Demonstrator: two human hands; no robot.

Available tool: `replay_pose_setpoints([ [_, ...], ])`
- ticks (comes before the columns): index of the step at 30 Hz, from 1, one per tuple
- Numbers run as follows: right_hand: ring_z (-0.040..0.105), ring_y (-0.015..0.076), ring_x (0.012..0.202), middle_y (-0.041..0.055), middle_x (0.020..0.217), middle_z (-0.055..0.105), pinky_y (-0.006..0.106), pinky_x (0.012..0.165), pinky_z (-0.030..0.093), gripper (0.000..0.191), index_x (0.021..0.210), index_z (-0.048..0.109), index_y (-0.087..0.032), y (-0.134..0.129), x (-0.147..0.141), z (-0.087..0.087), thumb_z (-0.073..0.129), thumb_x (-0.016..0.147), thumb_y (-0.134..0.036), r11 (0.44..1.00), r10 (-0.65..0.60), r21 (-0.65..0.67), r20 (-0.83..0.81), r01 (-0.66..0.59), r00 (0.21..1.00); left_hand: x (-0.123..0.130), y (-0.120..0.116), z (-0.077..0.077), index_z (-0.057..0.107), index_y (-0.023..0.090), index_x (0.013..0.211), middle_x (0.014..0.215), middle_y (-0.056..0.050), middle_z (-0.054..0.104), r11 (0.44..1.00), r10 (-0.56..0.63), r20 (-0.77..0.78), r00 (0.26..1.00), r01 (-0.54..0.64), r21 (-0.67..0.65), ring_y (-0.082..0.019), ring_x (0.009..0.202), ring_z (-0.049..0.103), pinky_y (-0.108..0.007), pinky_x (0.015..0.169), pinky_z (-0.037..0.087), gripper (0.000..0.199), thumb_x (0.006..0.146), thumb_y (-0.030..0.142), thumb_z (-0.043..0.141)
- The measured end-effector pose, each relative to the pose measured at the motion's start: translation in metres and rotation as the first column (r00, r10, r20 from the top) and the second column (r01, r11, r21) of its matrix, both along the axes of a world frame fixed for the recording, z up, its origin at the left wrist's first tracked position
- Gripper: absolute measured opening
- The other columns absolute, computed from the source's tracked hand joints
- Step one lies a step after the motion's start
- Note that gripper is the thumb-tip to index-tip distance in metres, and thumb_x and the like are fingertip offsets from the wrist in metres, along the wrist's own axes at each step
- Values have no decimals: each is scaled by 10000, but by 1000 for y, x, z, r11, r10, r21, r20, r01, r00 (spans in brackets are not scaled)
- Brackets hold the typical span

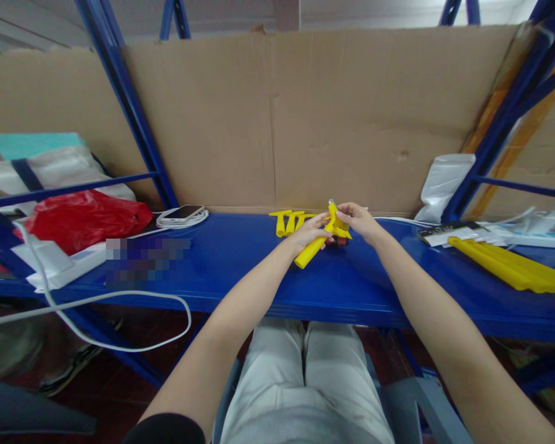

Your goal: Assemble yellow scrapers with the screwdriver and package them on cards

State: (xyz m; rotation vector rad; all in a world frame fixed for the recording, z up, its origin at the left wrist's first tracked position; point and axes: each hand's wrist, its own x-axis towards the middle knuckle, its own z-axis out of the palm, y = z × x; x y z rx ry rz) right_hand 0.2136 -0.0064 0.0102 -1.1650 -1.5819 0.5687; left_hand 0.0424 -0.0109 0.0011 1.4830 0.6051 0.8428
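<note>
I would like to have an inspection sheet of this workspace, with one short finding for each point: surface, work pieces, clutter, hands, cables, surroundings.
Surface: blue tabletop, glossy; one patch at left is pixelated.
Work pieces: one yellow piece in hand, with small yellow T-shaped pieces behind; a dark reddish object beneath the hands, unclear.
Clutter: red plastic bag and phone at left; long yellow pieces at right.
Hands: left hand grips the yellow piece; right hand is at its upper part, grip unclear.
Cables: white cable loops over the front edge at left.
Surroundings: cardboard panel behind, blue metal frame at both sides.
</note>
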Motion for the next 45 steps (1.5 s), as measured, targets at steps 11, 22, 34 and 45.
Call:
replay_pose_setpoints([
  [11,639,138,797,43,900,691,325,812,523,215,900,604,-181,-1,5,1,667,753,-325,991,102,-74,-107,-110,989,-3,1,1,446,292,1366,1356,-136,472,997,-75,27,997,75,-4,-54,600,599,-172,454,430,752,698,-32,567],
  [22,647,127,811,50,951,697,326,843,519,199,926,597,-176,-2,7,2,657,748,-241,984,131,-102,-140,-146,981,-1,-2,0,465,278,1345,1400,-139,434,998,-68,28,997,68,5,-58,595,601,-181,449,438,730,687,-21,574],
  [34,634,182,870,90,978,678,344,817,512,224,920,587,-178,11,8,-7,618,782,-352,999,-48,8,28,47,998,4,-2,2,471,270,1328,1306,-114,530,999,21,123,992,-15,-46,-57,550,593,-169,424,415,718,675,-10,576],
  [45,611,189,730,58,797,685,269,632,432,211,756,642,-172,-7,10,-1,632,754,-383,950,203,-307,753,61,626,0,9,3,411,262,1354,1109,-69,636,901,400,100,911,-371,-226,-78,542,603,-165,412,403,721,701,-32,496],
])
